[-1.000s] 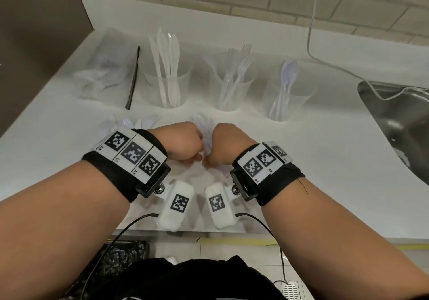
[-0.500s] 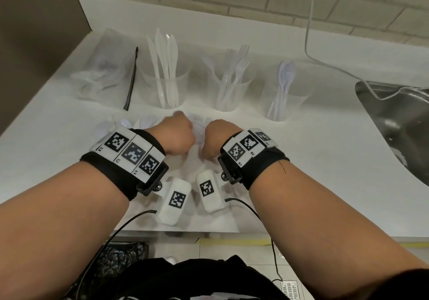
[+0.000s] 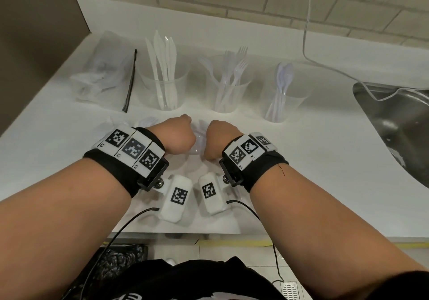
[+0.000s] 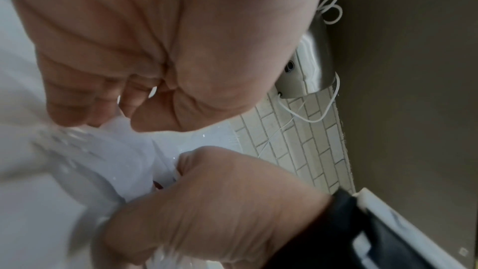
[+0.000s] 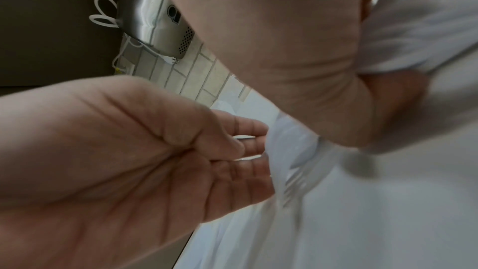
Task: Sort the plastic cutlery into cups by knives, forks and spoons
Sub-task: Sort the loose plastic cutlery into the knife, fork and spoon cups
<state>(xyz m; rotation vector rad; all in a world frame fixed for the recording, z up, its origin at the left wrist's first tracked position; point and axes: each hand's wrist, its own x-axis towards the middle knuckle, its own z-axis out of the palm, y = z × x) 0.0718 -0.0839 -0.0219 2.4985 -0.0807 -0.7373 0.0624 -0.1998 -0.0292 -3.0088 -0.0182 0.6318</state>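
Both hands hovered close together over the white counter [image 3: 290, 160]; the left hand [image 3: 178, 137] and the right hand [image 3: 219, 140] each pinched a clear wrapper of cutlery [image 3: 200, 135] between them, the three cups just beyond, open counter rightward

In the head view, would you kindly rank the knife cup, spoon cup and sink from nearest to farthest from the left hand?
From the left hand:
1. Knife cup, just beyond it, slightly left.
2. Spoon cup, beyond and to the right.
3. Sink, far right edge.
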